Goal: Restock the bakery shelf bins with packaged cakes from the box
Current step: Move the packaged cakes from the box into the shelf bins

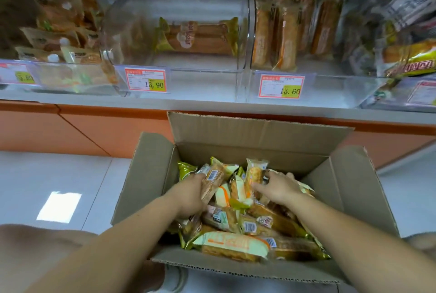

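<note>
An open cardboard box [259, 137] stands on the floor below the shelf, filled with several packaged cakes [232, 246] in clear, white and gold-green wrappers. My left hand [192, 194] is inside the box, closed around a long wrapped cake [212, 181] with a barcode. My right hand [279, 187] reaches into the box too, its fingers on an upright cake [254, 174]. Above, the middle clear bin [188, 80] holds a few gold-wrapped cakes [200, 37]. The bin to its right [330, 85] holds several upright cakes [286, 35].
Price tags reading 13.90 [146, 79] and 15.60 [281, 86] hang on the bin fronts. More bins of wrapped goods sit at the far left [61, 33] and far right [405, 33]. An orange base panel [82, 132] runs under the shelf. My knees flank the box.
</note>
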A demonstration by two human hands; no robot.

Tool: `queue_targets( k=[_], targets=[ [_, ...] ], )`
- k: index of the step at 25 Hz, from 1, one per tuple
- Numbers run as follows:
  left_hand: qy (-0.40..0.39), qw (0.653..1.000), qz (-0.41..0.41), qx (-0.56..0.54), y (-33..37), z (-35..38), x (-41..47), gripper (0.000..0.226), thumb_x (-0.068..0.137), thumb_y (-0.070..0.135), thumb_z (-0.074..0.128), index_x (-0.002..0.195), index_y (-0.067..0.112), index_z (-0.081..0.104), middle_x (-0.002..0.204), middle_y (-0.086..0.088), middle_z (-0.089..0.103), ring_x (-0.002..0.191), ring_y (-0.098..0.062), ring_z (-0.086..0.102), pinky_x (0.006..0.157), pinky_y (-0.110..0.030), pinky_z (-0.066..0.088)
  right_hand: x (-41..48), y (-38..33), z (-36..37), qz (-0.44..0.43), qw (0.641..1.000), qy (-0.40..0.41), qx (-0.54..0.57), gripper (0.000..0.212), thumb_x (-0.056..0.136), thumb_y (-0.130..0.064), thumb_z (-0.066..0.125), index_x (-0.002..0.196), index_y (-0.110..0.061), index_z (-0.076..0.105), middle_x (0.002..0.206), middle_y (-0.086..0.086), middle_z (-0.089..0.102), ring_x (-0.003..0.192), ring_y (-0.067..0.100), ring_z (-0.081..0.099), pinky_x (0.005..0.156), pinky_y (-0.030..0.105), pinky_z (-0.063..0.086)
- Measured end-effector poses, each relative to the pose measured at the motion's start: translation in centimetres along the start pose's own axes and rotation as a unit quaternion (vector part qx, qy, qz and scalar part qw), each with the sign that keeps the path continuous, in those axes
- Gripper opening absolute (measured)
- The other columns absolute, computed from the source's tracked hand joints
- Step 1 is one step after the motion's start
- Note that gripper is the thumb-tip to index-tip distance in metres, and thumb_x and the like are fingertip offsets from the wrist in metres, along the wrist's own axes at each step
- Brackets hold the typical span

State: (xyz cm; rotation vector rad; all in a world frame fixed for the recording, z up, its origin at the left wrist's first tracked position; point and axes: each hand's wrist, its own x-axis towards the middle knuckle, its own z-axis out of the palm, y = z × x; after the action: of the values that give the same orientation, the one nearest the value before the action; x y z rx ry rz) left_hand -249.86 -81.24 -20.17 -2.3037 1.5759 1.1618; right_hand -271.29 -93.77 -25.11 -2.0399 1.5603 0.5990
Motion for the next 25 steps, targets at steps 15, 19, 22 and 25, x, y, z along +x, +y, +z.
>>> queue_targets(
  k=[15, 19, 22, 25],
  targets=[
    [-0.122, 0.881, -0.070, -0.452, -1.4, -0.8, -0.6, 0.065, 0.066, 0.039, 0.088, 0.122, 0.020, 0.060, 0.108, -0.003, 0.074, 0.097, -0.021, 0.071, 0.088, -0.036, 0.056, -2.0, -0.1, 0.1, 0.016, 0.982, 0.115, 0.149, 0.036, 0.089, -0.032, 0.060, 0.118, -0.012, 0.055, 0.120, 0.009, 0.058, 0.112, 0.028, 0.055, 0.092, 0.035, 0.046],
    [-0.147, 0.810, -0.066, -0.565, -0.2, -1.1, -1.3, 0.033, 0.087, 0.008, 0.069, 0.118, 0.004, 0.060, 0.092, -0.017, 0.072, 0.082, -0.026, 0.068, 0.074, -0.041, 0.059, -4.5, 1.7, 0.3, -0.042, 0.995, -0.081, 0.045, 0.022, 0.086, -0.014, 0.054, 0.107, -0.018, 0.058, 0.107, 0.005, 0.064, 0.098, 0.022, 0.060, 0.080, 0.031, 0.048],
    [-0.176, 0.791, -0.077, -0.580, 0.0, -1.1, -1.3, 0.027, 0.094, 0.013, 0.053, 0.117, 0.001, 0.061, 0.100, -0.023, 0.070, 0.097, -0.034, 0.063, 0.098, -0.050, 0.047, -5.7, 3.0, 2.4, -0.060, 0.985, -0.115, 0.111, 0.041, 0.079, -0.017, 0.067, 0.107, -0.027, 0.039, 0.092, -0.003, 0.057, 0.083, 0.013, 0.057, 0.066, 0.026, 0.045],
    [-0.205, 0.762, -0.081, -0.609, 0.4, -1.5, -1.5, 0.038, 0.082, 0.018, 0.052, 0.106, -0.008, 0.067, 0.099, -0.023, 0.066, 0.088, -0.029, 0.063, 0.090, -0.043, 0.049, -5.8, 3.6, 2.8, -0.088, 0.984, -0.074, 0.137, 0.047, 0.077, -0.018, 0.072, 0.104, -0.032, 0.036, 0.090, -0.009, 0.058, 0.081, 0.010, 0.058, 0.062, 0.022, 0.042]
  ],
)
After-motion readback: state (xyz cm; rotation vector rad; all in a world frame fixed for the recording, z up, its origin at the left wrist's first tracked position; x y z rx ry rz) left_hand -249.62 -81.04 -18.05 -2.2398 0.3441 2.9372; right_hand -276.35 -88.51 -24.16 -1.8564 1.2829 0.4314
